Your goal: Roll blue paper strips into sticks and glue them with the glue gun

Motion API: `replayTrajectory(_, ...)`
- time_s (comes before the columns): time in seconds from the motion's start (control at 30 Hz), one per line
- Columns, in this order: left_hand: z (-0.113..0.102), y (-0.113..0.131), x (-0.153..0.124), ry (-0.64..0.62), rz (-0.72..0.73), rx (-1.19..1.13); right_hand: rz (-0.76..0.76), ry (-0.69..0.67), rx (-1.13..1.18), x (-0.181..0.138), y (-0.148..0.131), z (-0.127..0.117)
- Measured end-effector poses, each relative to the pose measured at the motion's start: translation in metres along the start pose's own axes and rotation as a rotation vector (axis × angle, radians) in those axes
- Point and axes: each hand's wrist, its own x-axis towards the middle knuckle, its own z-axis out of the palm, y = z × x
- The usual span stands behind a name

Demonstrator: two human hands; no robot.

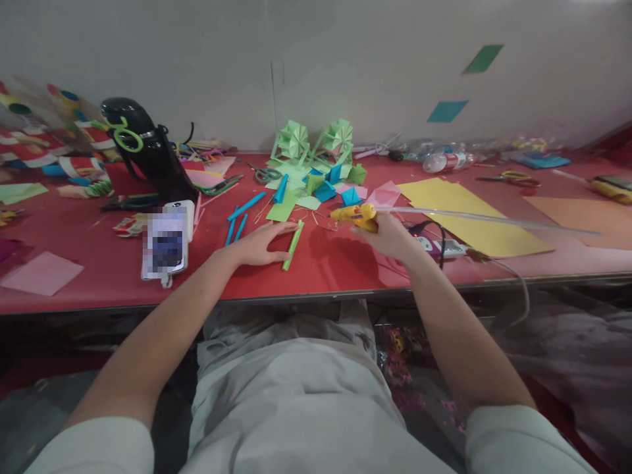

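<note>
My left hand lies flat on the red table, fingers stretched out, fingertips touching a green paper strip. My right hand is closed around a yellow glue gun whose nozzle points left toward that strip. A long clear glue stick sticks out of the gun's back to the right. Blue paper strips lie just beyond my left hand.
Green folded paper fans and blue folded pieces sit mid-table. A phone lies left, behind it a black bag. Yellow paper, a power strip, scissors and a bottle are nearby.
</note>
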Motion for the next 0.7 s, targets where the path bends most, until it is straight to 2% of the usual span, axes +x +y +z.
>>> replayTrajectory(0.23, 0.001, -0.002, 0.0, -0.003, -0.006, -0.011, 0.14, 0.118, -0.059, 0.032, 0.021, 0.02)
replayTrajectory(0.37, 0.001, -0.001, 0.0, -0.001, -0.004, -0.004, 0.144, 0.174, -0.043, 0.036, 0.027, 0.023)
replayTrajectory(0.53, 0.0, 0.0, -0.001, 0.001, 0.007, -0.005, 0.092, 0.235, 0.043, 0.03, 0.04, 0.024)
replayTrajectory(0.7, 0.001, -0.001, 0.0, 0.005, 0.011, -0.015, 0.012, 0.314, 0.109, 0.004, 0.047, 0.025)
